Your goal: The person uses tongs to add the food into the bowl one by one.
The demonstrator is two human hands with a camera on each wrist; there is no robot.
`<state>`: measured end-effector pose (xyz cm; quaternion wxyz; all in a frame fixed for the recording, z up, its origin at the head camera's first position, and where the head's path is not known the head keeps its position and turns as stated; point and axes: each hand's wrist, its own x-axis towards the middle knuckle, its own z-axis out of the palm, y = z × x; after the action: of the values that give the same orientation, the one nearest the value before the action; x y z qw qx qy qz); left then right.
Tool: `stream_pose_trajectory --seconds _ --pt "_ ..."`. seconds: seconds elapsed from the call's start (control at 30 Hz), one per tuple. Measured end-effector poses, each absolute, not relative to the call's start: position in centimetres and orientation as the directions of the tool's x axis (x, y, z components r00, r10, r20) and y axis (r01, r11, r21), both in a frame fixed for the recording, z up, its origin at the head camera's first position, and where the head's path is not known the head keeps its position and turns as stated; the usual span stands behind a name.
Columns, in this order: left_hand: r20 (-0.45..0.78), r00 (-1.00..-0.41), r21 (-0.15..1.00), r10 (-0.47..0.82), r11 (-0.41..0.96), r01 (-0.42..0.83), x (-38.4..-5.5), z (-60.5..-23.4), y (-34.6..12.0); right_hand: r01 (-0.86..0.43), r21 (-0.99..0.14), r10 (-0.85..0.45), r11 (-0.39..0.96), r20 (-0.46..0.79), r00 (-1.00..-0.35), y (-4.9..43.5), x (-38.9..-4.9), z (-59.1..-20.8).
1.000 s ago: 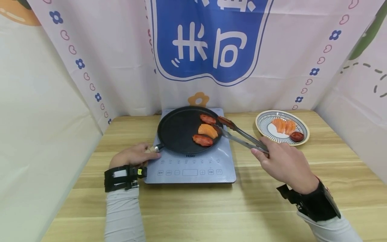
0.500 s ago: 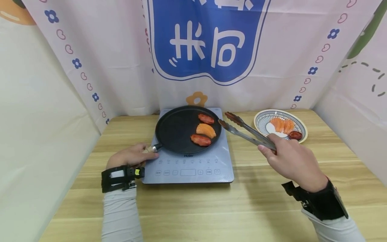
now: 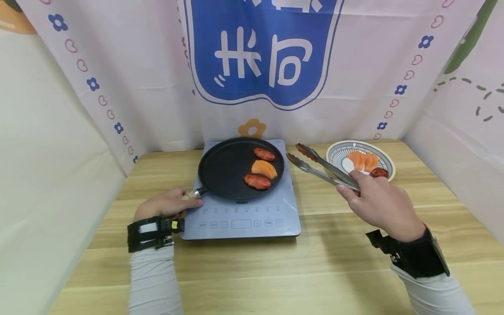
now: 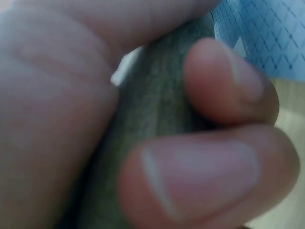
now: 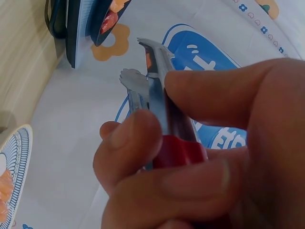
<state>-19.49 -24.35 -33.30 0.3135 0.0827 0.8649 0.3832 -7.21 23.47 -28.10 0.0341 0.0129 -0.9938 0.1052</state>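
Observation:
My left hand (image 3: pixel 167 203) grips the wooden handle (image 4: pixel 152 90) of a round black frying pan (image 3: pixel 220 168), fingers curled round it in the left wrist view. On the pan's right side lie two reddish, wing-like pieces (image 3: pixel 257 181) with an orange slice (image 3: pixel 264 169) between them. My right hand (image 3: pixel 382 203) holds metal tongs (image 3: pixel 323 173), whose two arms stand apart with nothing between their tips, just right of the pan. Red shows on the tongs' grip in the right wrist view. Beside the tongs, a patterned plate (image 3: pixel 332 153) bears orange slices (image 3: pixel 363 161) and a dark red piece (image 3: pixel 379 172).
The pan stands on a grey-blue induction cooker (image 3: pixel 241 236) with touch buttons along its front. All of it rests on a wooden table (image 3: pixel 236 280). A white printed curtain (image 3: pixel 157 87) hangs right behind, with pale cloth walls at both sides.
The tongs have come away from the upper reddish piece and moved right, off the pan, their tips spread apart. The left hand keeps its hold. The head view has shifted slightly.

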Motion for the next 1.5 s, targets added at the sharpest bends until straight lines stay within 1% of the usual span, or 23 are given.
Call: stream_pose_trajectory --seconds 0.23,0.43,0.67,0.9,1.17,1.5 --pt "-0.478 -0.801 0.694 0.359 0.714 -0.094 -19.2 -33.5 -24.4 -0.015 -0.201 -0.005 0.979 0.048 -0.999 24.0 -7.6 -28.0" --pt "-0.476 -0.801 0.705 0.362 0.702 -0.102 -19.3 -33.7 -24.5 0.009 -0.198 0.017 0.98 0.038 -0.999 24.7 -7.8 -28.1" --pt "-0.455 -0.811 0.694 0.368 0.718 -0.063 -19.5 -33.6 -24.4 0.03 -0.208 0.036 0.978 0.024 -0.999 25.7 -8.1 -28.2" --pt "-0.452 -0.808 0.692 0.378 0.721 -0.05 -19.6 -33.6 -24.4 0.045 -0.22 0.045 0.974 -0.008 -0.999 26.4 -8.2 -28.3" --pt "-0.456 -0.8 0.711 0.391 0.701 -0.062 -19.6 -33.4 -24.2 0.063 -0.225 0.061 0.972 -0.018 -0.998 26.9 -8.4 -28.5" --pt "-0.448 -0.809 0.699 0.381 0.713 -0.051 -19.6 -33.4 -24.1 0.078 -0.233 0.07 0.969 -0.041 -0.997 27.6 -8.5 -28.4"
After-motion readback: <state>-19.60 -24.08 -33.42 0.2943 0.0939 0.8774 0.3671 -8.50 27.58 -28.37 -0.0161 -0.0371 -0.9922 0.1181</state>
